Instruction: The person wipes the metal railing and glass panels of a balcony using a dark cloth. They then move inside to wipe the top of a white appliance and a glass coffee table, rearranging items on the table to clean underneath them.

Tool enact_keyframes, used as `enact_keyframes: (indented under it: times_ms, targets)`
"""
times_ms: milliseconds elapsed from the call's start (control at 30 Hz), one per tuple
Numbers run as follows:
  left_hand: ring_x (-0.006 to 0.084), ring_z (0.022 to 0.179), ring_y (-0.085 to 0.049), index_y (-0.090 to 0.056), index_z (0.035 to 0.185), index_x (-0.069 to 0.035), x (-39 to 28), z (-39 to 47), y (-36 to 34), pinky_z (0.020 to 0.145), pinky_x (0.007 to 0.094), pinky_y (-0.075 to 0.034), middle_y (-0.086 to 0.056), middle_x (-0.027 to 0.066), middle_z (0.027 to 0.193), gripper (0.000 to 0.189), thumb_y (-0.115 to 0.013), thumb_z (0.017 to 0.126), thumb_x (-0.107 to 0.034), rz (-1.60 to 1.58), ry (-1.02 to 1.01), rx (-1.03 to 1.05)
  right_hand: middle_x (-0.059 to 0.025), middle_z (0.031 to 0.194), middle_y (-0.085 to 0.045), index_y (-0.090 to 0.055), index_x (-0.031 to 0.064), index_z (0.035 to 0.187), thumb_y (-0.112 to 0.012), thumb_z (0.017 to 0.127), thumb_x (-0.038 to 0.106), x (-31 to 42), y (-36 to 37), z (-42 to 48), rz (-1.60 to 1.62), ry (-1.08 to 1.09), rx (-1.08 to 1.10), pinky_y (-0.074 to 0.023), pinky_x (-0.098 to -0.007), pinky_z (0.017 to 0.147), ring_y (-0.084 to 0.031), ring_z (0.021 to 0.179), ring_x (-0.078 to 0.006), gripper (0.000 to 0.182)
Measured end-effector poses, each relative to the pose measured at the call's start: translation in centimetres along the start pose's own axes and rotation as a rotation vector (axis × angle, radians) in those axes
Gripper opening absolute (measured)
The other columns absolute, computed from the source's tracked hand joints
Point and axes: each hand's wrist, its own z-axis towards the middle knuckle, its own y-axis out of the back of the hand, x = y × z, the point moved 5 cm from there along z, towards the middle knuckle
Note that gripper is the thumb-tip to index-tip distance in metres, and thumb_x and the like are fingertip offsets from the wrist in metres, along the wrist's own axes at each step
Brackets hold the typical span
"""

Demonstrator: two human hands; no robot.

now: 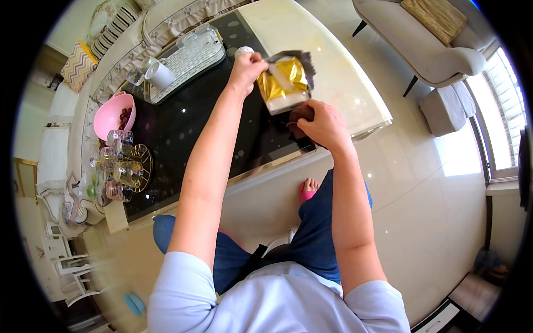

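Note:
Near the table's far right part, a gold foil package [285, 77] with a pale lower side and dark crumpled wrapping sits at the edge of the black table panel. At its upper left, my left hand [245, 71] has thumb and fingers pinched on a pale, narrow thing [282, 78] that lies across the foil; blur hides what it is. A small white round object [243, 51] is just behind these fingers. My right hand [324, 125], below the package, grips a dark reddish-brown object [300, 118], partly hidden by the fingers.
Left on the table [183, 110] stand a slatted tray [193, 62] with glassware, a white cup [160, 76], a pink bowl [109, 114] holding dark red fruit, and a gold rack [143, 166] with glass cups. Beyond the floor is a grey sofa [399, 37].

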Motion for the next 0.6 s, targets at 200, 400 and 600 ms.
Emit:
enact_keyframes:
  times_ms: [200,400,600]
  targets:
    - [0.0116,0.069,-0.056,-0.061,0.086,-0.006,-0.2,3.4,-2.9,0.06,0.025,-0.046,-0.058,0.001,0.079,0.016,-0.07,0.074,-0.002,0.055,0.159,-0.055,-0.0139,0.092,-0.069,-0.069,0.0079,0.096,-0.063,0.072,0.023,-0.5,0.6,-0.1,0.029,-0.034,0.0,-0.0511,-0.0398,0.082,-0.064,0.092,-0.0317,0.029]
    - [0.0277,0.097,-0.064,-0.063,0.101,-0.002,5.5,2.5,1.1,0.085,0.0349,-0.051,-0.065,0.0167,0.1,0.036,-0.076,0.073,-0.019,0.521,-0.011,-0.157,-0.0155,0.099,-0.067,-0.068,0.0074,0.1,-0.063,0.072,0.022,-0.6,-0.1,0.3,-0.014,-0.044,-0.078,-0.051,-0.0404,0.082,-0.063,0.094,-0.0341,0.032]
    - [0.0327,0.105,-0.06,-0.061,0.111,-0.002,0.4,-8.7,7.8,0.092,0.0379,-0.048,-0.06,0.0169,0.112,0.038,-0.074,0.083,-0.024,0.553,-0.335,-0.065,-0.015,0.095,-0.065,-0.067,0.0116,0.104,-0.066,0.077,0.026,-0.4,-0.9,-0.6,-0.13,-0.008,-0.221,-0.0505,-0.0418,0.082,-0.062,0.095,-0.034,0.031]
